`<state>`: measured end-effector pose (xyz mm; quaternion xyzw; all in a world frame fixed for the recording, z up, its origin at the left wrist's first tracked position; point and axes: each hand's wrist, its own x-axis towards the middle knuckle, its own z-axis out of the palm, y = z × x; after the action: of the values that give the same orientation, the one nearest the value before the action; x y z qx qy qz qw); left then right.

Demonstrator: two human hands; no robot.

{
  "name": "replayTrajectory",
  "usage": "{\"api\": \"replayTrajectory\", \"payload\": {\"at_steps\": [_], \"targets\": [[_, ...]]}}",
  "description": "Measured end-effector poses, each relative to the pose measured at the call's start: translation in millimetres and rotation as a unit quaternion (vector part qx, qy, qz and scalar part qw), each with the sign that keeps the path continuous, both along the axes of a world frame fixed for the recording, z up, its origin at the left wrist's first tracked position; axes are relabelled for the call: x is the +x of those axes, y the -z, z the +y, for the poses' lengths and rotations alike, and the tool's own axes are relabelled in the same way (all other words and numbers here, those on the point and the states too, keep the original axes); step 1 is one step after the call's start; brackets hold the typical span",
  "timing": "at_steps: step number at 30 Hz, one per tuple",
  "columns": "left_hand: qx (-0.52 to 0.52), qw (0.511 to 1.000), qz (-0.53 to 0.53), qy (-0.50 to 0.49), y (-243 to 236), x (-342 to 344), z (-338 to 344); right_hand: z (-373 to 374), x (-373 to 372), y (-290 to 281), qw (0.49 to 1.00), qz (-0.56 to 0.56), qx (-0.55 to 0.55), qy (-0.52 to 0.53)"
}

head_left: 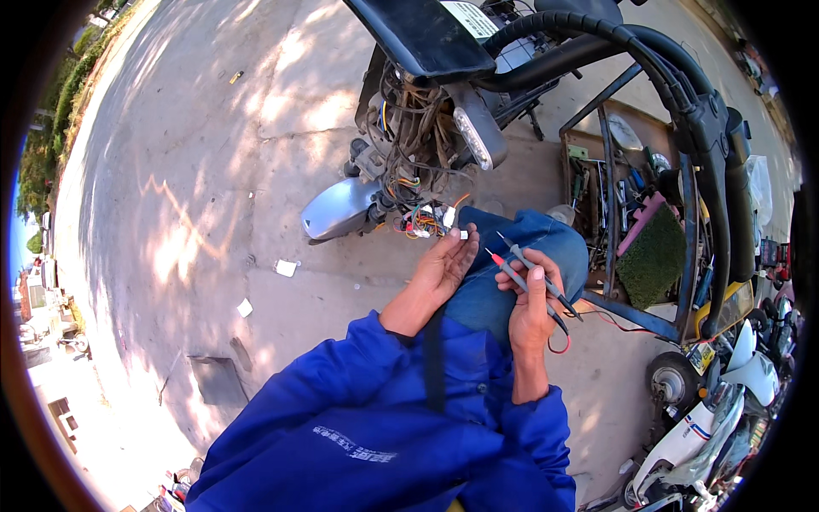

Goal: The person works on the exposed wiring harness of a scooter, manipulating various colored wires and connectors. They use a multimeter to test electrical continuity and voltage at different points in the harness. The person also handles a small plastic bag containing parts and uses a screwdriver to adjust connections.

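Observation:
In front of me hangs a bundle of thin coloured wires with plugs point(422, 220), below a tangle of dark cables point(414, 128). My left hand point(439, 269) is palm up beside these plugs, its fingertips closed on a small white wire connector point(464, 235). Just right of it, my right hand point(533, 311) grips two multimeter probes together, one with a red collar point(514, 274) and one grey and black point(522, 256). Their metal tips point up and left toward the connector, apart from it. Thin leads trail from the probes' rear ends.
A silver-blue fender point(341, 207) sits left of the wires. Above are a black panel point(422, 38) and a lamp point(472, 136). Right of my knee stands a metal frame point(607, 196) with tools and a green turf pad point(653, 269). A white motorcycle point(682, 448) stands lower right.

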<state>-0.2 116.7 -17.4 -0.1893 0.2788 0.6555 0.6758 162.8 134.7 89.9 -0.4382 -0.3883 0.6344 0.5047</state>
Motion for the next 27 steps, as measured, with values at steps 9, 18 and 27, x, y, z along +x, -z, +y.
{"api": "replayTrajectory", "payload": {"at_steps": [9,18,27], "targets": [[0.002,0.987,0.158,-0.022,-42.3,2.4,-33.2,8.2,-1.5,-5.5,0.999,0.021,-0.033,-0.030],[0.000,0.965,0.259,-0.026,-45.9,2.7,-43.6,6.2,-10.1,-2.7,0.999,0.008,-0.022,-0.042],[-0.022,0.923,0.383,-0.006,-55.2,2.2,-41.7,4.2,-11.3,1.6,0.998,-0.010,-0.014,-0.055]]}}
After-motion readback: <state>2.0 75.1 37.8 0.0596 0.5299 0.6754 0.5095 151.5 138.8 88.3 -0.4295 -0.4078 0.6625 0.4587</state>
